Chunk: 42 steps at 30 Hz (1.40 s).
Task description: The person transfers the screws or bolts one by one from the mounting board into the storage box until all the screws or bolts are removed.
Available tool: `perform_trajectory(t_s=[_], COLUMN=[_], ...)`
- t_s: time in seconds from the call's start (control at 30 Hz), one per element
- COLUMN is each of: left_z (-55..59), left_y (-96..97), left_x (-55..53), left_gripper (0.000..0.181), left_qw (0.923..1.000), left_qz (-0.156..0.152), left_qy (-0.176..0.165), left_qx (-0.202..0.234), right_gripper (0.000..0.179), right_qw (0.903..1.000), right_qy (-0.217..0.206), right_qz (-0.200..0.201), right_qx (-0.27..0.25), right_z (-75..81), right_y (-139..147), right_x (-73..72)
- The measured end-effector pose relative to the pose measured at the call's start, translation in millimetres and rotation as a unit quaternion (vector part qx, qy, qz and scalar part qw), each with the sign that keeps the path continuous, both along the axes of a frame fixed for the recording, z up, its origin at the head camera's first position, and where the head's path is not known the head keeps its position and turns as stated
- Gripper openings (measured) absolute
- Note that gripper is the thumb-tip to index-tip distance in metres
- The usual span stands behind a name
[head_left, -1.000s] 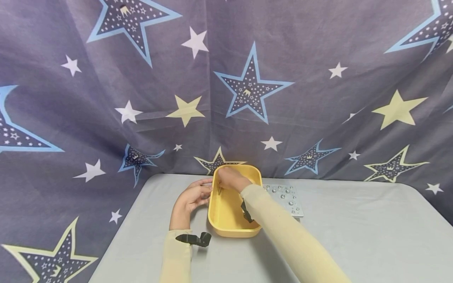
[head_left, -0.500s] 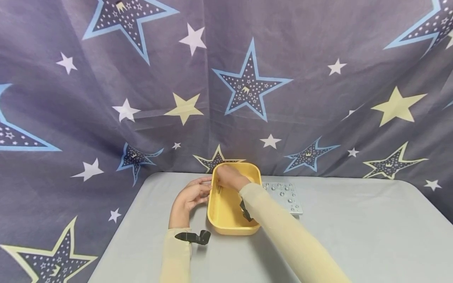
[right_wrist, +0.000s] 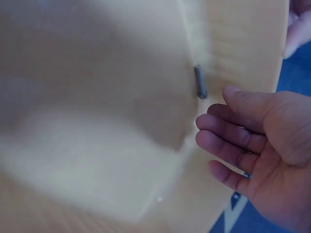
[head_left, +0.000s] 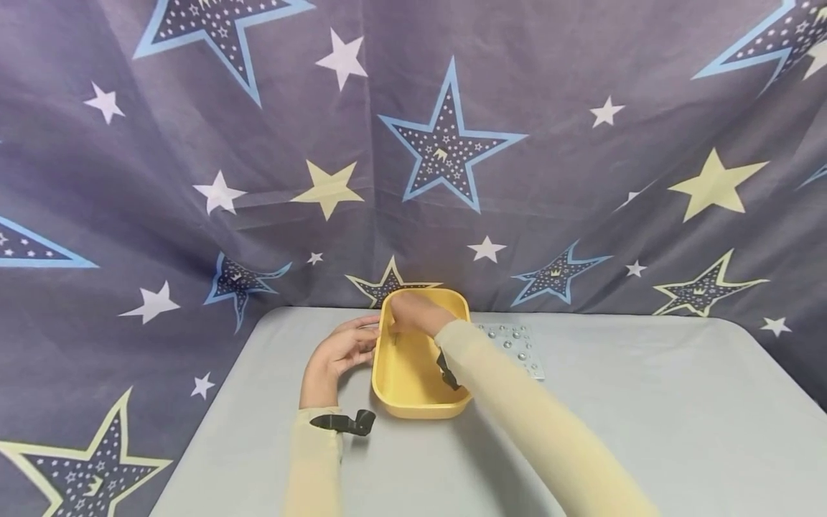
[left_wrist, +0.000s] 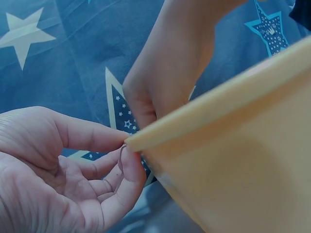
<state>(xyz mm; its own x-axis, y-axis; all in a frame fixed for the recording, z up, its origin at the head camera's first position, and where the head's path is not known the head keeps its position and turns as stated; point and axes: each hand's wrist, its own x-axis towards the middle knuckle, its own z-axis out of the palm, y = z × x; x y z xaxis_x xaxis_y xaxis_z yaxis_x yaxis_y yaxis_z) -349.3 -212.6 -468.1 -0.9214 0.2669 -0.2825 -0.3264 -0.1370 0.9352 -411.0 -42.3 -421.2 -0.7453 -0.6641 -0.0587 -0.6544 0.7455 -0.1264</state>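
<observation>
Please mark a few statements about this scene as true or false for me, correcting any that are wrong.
1. The right hand reaches inside the yellow bin. True.
2. The left hand is inside the bin as well. False: it is outside, with its fingers at the bin's left rim.
3. The right hand grips the small metal rod. False: the rod lies in the bin, just beside the fingers.
4. A studded metal plate lies on the table, to the right of the bin. True.
5. The backdrop cloth is plain. False: it is printed with stars.
</observation>
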Motion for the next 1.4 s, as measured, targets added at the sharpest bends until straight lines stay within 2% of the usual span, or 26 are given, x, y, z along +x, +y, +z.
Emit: perform_trajectory(t_s=[0.17, 0.3, 0.57, 0.67, 0.87, 0.97, 1.03, 1.1, 1.23, 1.4], left_z=[-4.3, -8.4, -16.9, -17.0, -12.9, -10.4, -9.3, -7.9, -6.2, -2.7], left_y=[4.9, 8.5, 8.2, 6.7, 1.3, -1.8, -3.4, -4.3, -3.9, -2.5], left_x=[-2.0, -2.3, -3.2, -3.9, -6.5, -6.0, -5.1, -3.6, -2.0, -3.3], left_gripper=[0.058, 0.058, 0.058, 0.058, 0.049, 0.047, 0.044, 0.037, 0.026, 0.041], left_qw=[0.9992, 0.9979, 0.9959, 0.9950, 0.9934, 0.9940, 0.9945, 0.9954, 0.9961, 0.9984], left_qz=[-0.007, -0.012, -0.017, -0.023, -0.011, -0.009, -0.006, -0.011, -0.013, -0.020], left_qy=[-0.012, -0.024, -0.036, -0.032, -0.047, -0.052, -0.053, -0.046, -0.037, -0.024], left_qx=[0.037, 0.058, 0.082, 0.092, 0.104, 0.096, 0.090, 0.084, 0.078, 0.047], right_gripper=[0.043, 0.041, 0.020, 0.010, 0.009, 0.010, 0.019, 0.028, 0.032, 0.030], right_qw=[0.9998, 0.9989, 0.9946, 0.9930, 0.9930, 0.9934, 0.9928, 0.9902, 0.9821, 0.9806], right_qy=[-0.006, 0.014, 0.054, 0.068, 0.077, 0.089, 0.101, 0.124, 0.174, 0.182], right_qz=[0.002, 0.021, 0.057, 0.055, 0.039, 0.041, 0.045, 0.054, 0.066, 0.063], right_qx=[0.020, 0.039, 0.067, 0.080, 0.080, 0.060, 0.046, 0.034, 0.028, 0.036], right_z=[17.9, 35.8, 67.6, 77.4, 95.2, 99.5, 99.5, 98.2, 92.2, 83.3], right_y=[15.4, 33.6, 73.0, 88.4, 115.3, 126.7, 134.8, 143.5, 162.9, 184.5], right_x=[3.5, 11.9, 33.7, 42.2, 59.3, 66.6, 71.2, 76.2, 87.3, 96.7])
